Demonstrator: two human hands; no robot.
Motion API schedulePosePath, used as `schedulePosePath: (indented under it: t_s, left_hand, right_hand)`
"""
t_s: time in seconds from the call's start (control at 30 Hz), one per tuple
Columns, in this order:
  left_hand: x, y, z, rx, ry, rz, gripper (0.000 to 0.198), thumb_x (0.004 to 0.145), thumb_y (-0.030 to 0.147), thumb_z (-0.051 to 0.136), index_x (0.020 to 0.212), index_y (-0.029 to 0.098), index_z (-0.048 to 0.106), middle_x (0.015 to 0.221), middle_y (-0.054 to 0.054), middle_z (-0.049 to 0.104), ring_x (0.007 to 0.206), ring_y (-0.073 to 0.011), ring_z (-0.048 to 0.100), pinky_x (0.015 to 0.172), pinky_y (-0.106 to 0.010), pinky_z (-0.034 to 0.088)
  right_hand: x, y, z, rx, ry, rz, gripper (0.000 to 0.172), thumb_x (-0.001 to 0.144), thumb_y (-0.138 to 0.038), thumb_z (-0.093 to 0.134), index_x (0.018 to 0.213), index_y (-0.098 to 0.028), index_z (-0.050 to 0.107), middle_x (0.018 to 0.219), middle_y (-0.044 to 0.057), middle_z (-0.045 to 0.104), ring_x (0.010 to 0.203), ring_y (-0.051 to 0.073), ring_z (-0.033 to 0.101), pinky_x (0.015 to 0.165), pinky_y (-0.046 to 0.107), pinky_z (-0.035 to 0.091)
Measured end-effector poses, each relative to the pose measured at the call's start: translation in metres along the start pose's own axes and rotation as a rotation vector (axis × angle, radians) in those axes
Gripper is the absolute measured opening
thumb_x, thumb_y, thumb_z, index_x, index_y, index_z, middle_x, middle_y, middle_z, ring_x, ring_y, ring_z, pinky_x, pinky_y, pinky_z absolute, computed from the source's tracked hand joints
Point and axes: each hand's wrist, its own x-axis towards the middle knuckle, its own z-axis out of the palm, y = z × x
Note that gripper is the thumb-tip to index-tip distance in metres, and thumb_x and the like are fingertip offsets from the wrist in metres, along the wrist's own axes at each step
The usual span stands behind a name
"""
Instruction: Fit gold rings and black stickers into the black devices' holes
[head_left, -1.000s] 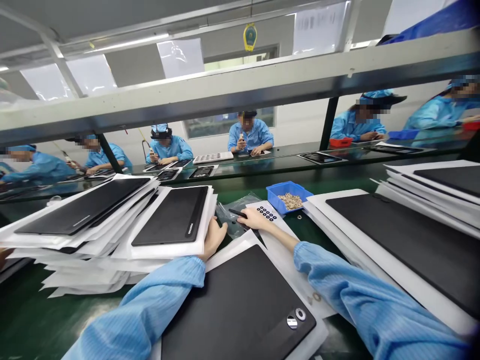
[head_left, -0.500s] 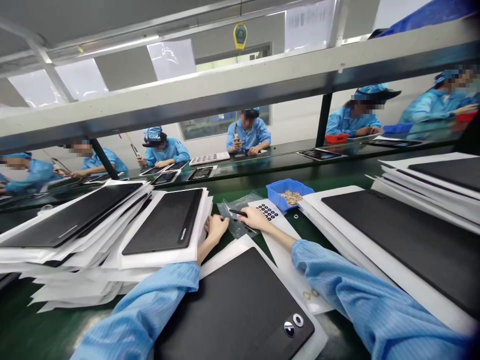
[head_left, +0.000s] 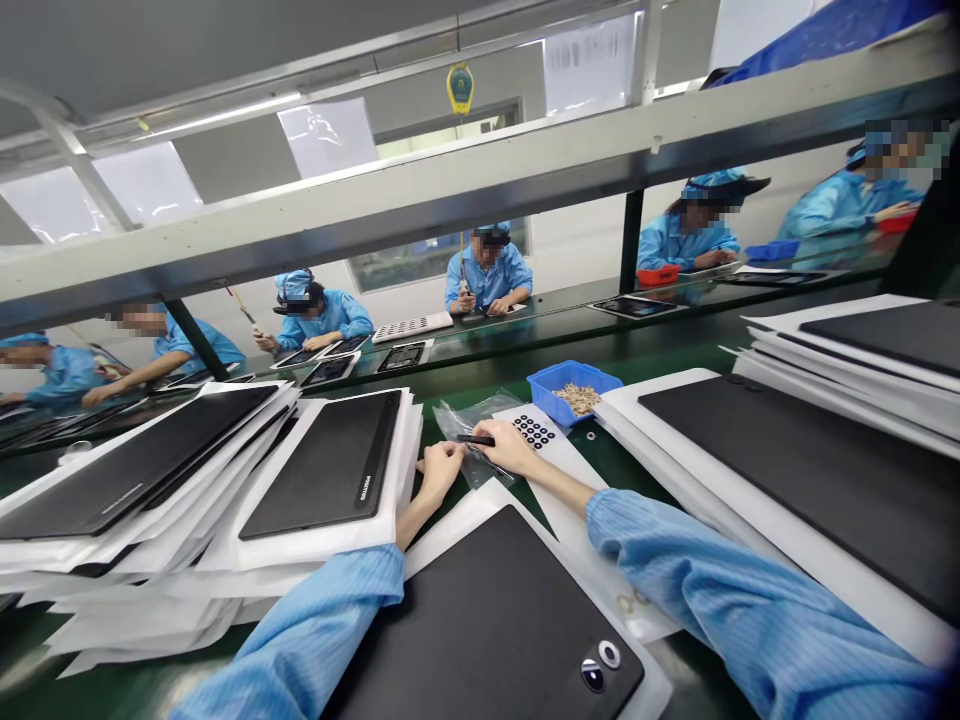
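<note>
**Slim black pen-shaped tool [head_left: 476,439], clenched in right hand [head_left: 517,450]**
Held above clear plastic bag [head_left: 491,415] on green desk [head_left: 600,455]; left hand [head_left: 441,470] curled at bag's edge, grip unclear.

I'm getting a bright, evenly lit feed: the ceiling light panels [head_left: 146,182] and a strip light [head_left: 217,112] wash the line from above, so shadows stay faint and soft. The clear plastic bag [head_left: 469,440] throws small highlights, and pale glare sits on the green bench mat [head_left: 22,675] at lower left. The wide lens bows the metal shelf beam [head_left: 420,215] and stretches everything toward the frame edges. Focus holds near and far, though mosaic blocks smear the far co-worker's head [head_left: 487,250] — the lower right corner falls dark.
</note>
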Motion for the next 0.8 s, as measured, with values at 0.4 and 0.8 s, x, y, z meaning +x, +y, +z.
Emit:
schedulePosePath:
  t_s: [0.4, 0.8]
  left_hand:
    - [-0.003, 0.0, 0.002, -0.01, -0.017, 0.044, 0.029, 0.091, 0.035, 0.055, 0.111, 0.013, 0.058, 0.11, -0.008, 0.061, 0.096, -0.0201, 0.061, 0.084, -0.041, 0.051]
    - [-0.001, -0.005, 0.005, -0.034, -0.007, 0.056, 0.028, 0.091, 0.034, 0.056, 0.111, 0.014, 0.058, 0.112, -0.008, 0.06, 0.099, -0.0206, 0.06, 0.087, -0.043, 0.05]
  right_hand:
    - [0.0, 0.002, -0.002, 0.089, -0.04, 0.006, 0.035, 0.09, -0.044, 0.054, 0.08, -0.012, 0.062, 0.073, -0.001, 0.063, 0.067, 0.014, 0.061, 0.066, 0.03, 0.051]
    - [-0.005, -0.01, -0.001, 0.035, -0.078, 0.094, 0.025, 0.09, -0.037, 0.057, 0.086, -0.012, 0.063, 0.083, 0.002, 0.064, 0.078, 0.015, 0.062, 0.075, 0.034, 0.052]
